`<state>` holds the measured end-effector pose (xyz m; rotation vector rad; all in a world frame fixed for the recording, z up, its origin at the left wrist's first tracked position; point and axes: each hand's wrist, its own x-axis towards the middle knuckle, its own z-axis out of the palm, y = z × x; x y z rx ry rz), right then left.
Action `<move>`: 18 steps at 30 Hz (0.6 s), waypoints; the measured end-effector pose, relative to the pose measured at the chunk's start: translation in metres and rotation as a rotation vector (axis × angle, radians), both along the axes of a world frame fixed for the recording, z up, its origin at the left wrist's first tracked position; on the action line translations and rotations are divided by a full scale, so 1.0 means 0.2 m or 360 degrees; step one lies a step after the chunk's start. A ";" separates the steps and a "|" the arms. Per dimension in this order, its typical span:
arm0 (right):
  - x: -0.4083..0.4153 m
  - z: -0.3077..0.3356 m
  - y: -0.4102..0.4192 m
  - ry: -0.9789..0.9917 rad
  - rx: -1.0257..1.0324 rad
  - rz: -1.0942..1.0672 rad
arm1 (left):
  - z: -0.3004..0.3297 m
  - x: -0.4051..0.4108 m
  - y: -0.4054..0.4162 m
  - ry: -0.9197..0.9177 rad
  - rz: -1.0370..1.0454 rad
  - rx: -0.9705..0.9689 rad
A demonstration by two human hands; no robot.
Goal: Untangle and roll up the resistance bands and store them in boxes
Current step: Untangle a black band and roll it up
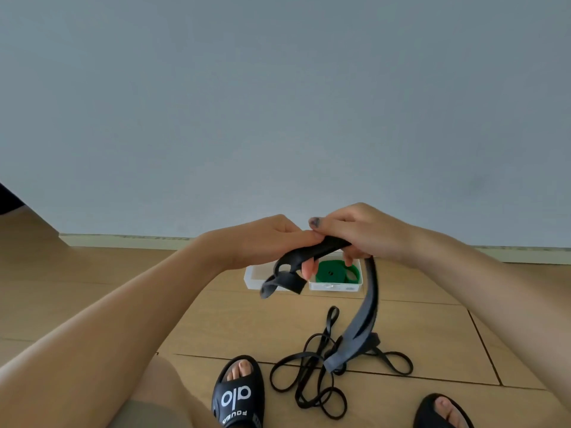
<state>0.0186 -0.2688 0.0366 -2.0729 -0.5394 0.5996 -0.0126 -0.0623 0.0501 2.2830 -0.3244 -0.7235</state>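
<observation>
Both hands hold a wide black resistance band (pixel 367 307) up in front of me. My left hand (pixel 272 239) pinches its folded end, where a short curled loop sticks out to the lower left. My right hand (pixel 358 233) grips the band just beside it; from there the rest hangs down to the floor. A thin black band (pixel 309 375) lies tangled on the floor below. Two small clear boxes stand by the wall: the right box (pixel 335 287) holds a rolled green band (pixel 332 271), and the left box (pixel 251 278) is partly hidden by my hand.
The floor (pixel 417 329) is light wood planks, ending at a pale skirting board and a grey wall (pixel 278 103). My feet in black slides (pixel 238 396) rest on the floor near the bottom edge, on either side of the tangled band.
</observation>
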 end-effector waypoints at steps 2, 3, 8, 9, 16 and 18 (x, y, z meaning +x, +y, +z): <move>0.02 -0.01 -0.01 -0.0085 -0.0081 0.0002 | 0.00 -0.01 0.00 0.0005 -0.0011 0.0076; 0.03 -0.01 -0.02 -0.0114 -0.0127 -0.0001 | 0.00 -0.01 0.01 0.0014 -0.0006 0.0093; 0.06 0.01 -0.08 -0.0099 -0.0161 -0.0095 | 0.01 -0.02 0.06 0.0139 -0.0001 0.0092; 0.06 0.01 -0.09 -0.0108 -0.0174 -0.0105 | 0.01 -0.02 0.07 0.0144 0.0003 0.0071; 0.07 0.01 -0.11 -0.0105 -0.0215 -0.0129 | 0.00 -0.03 0.11 0.0124 0.0024 -0.0028; 0.05 0.01 -0.09 -0.0068 -0.0251 -0.0075 | 0.00 -0.03 0.11 0.0066 0.0052 -0.0075</move>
